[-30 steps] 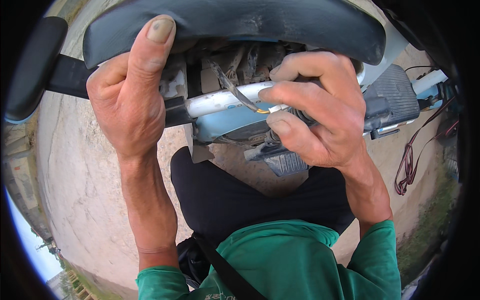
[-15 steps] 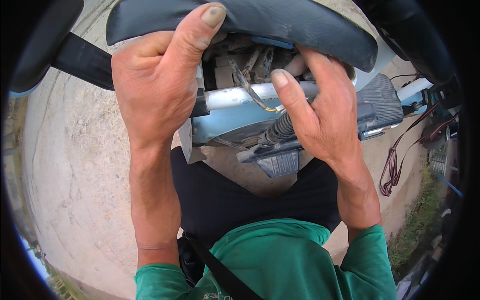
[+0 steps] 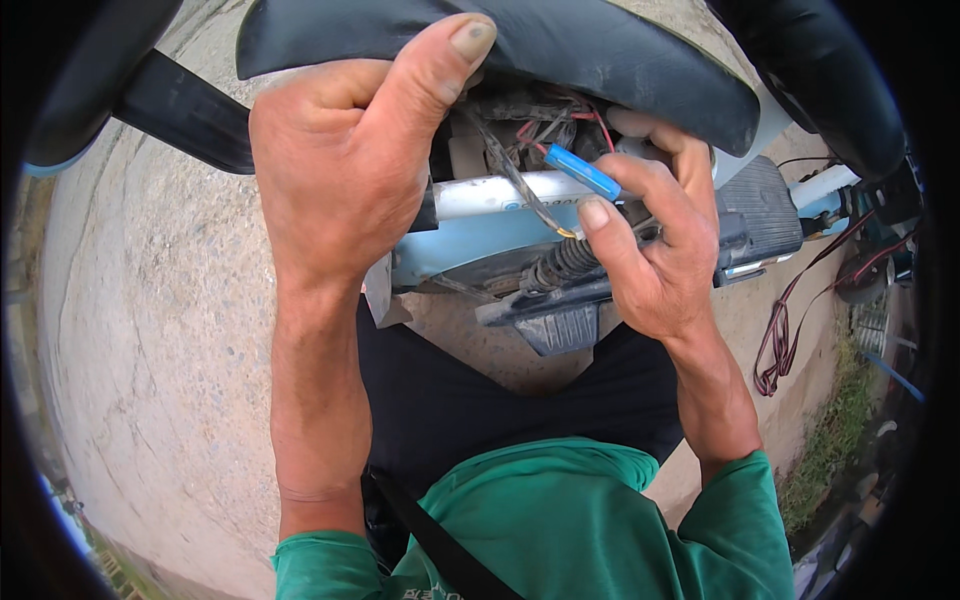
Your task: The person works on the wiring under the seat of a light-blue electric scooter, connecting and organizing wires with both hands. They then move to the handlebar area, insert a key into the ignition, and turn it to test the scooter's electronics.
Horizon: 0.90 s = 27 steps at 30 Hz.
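The black padded seat [image 3: 610,60] of a light-blue two-wheeler is tilted up at its near edge. My left hand [image 3: 345,165] is closed round that edge, thumb on top and the other fingers hidden beneath. Under the seat, my right hand [image 3: 665,225] pinches the end of a small blue cylinder [image 3: 582,172] between thumb and forefinger. Red wires [image 3: 535,135] run from it back into the cavity. A dark taped cable [image 3: 505,165] hangs over the white frame tube [image 3: 470,197], its connector end near my right thumb.
A coil shock absorber [image 3: 555,268] and a black footrest [image 3: 560,328] sit below the tube. A ribbed black pad [image 3: 760,195] lies to the right. Looped dark-red cable [image 3: 775,350] hangs at the right, above the ground. A black bar [image 3: 185,120] juts in from the left.
My right hand has drawn the blue cylinder out from under the seat, toward me, exposing its red wires. My left hand and the seat have shifted slightly right in view.
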Motion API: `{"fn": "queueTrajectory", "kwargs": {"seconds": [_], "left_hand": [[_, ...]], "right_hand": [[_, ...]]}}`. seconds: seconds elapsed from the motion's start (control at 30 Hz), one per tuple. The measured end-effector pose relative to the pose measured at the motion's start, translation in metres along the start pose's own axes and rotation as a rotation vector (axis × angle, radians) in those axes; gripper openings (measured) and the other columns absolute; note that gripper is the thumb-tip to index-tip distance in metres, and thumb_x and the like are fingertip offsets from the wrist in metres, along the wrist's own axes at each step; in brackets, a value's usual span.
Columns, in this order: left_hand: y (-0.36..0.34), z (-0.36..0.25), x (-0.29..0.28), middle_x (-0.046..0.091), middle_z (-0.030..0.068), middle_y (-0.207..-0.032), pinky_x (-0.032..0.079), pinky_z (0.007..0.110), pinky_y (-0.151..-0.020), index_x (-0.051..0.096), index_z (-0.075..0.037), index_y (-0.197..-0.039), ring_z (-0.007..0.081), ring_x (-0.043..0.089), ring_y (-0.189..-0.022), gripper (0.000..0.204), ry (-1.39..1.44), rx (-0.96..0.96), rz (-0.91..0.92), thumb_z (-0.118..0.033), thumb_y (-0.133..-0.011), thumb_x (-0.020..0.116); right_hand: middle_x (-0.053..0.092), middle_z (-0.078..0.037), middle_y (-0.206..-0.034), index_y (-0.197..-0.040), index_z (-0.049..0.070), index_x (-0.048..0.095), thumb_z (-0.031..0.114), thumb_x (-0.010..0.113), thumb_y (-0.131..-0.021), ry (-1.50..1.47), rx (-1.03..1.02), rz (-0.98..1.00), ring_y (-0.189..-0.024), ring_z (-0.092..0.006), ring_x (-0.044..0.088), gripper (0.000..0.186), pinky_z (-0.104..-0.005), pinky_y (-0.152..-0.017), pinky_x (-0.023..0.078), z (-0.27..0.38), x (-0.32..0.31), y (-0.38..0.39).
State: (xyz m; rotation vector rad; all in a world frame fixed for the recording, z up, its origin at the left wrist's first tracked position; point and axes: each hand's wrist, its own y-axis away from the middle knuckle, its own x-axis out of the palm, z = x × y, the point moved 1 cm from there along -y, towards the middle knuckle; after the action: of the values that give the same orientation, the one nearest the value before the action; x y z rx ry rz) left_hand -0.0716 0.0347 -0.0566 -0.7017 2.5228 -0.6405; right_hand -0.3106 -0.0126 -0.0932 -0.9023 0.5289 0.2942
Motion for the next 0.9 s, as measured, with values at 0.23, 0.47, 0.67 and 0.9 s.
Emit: {"fn": "queueTrajectory", "kwargs": {"seconds": [0.23, 0.47, 0.67, 0.9], "left_hand": [[0.000, 0.003, 0.003, 0.063, -0.0071, -0.063, 0.035, 0.021, -0.053, 0.083, -0.003, -0.081, 0.0000, 0.050, -0.059, 0.037, 0.026, 0.015, -0.048, -0.032, -0.104, 0.081], [-0.002, 0.008, -0.005, 0.072, -0.0041, -0.072, 0.040, 0.019, -0.058, 0.087, -0.002, -0.094, 0.0009, 0.057, -0.064, 0.032, 0.016, 0.017, 0.013, -0.032, -0.104, 0.080], [0.000, 0.006, -0.002, 0.067, -0.0052, -0.067, 0.038, 0.020, -0.056, 0.087, -0.003, -0.090, 0.0014, 0.053, -0.062, 0.034, -0.027, 0.018, -0.023, -0.034, -0.104, 0.080], [0.001, -0.008, 0.000, 0.059, -0.0081, -0.062, 0.031, 0.022, -0.054, 0.086, -0.003, -0.086, 0.0011, 0.045, -0.057, 0.036, -0.030, 0.013, 0.036, -0.034, -0.103, 0.082]], "right_hand": [[0.065, -0.027, -0.130, -0.104, 0.000, 0.069, 0.034, 0.078, -0.086, 0.061, 0.038, 0.275, -0.108, -0.0349, 0.065, 0.039, -0.0429, -0.094, 0.051, 0.007, -0.016, -0.013], [0.072, -0.025, -0.116, -0.094, 0.001, 0.065, 0.036, 0.078, -0.080, 0.073, -0.081, 0.273, -0.091, -0.0293, 0.062, 0.040, -0.0405, -0.080, 0.050, -0.005, -0.013, -0.026], [0.073, -0.031, -0.125, -0.090, 0.002, 0.064, 0.031, 0.076, -0.076, -0.146, -0.118, 0.236, -0.097, -0.0318, 0.069, 0.035, -0.0375, -0.086, 0.053, -0.016, -0.014, -0.020], [0.073, -0.032, -0.124, -0.087, 0.004, 0.062, 0.029, 0.076, -0.075, -0.161, -0.162, 0.219, -0.100, -0.0333, 0.072, 0.031, -0.0371, -0.086, 0.055, -0.020, -0.017, -0.020]]}}
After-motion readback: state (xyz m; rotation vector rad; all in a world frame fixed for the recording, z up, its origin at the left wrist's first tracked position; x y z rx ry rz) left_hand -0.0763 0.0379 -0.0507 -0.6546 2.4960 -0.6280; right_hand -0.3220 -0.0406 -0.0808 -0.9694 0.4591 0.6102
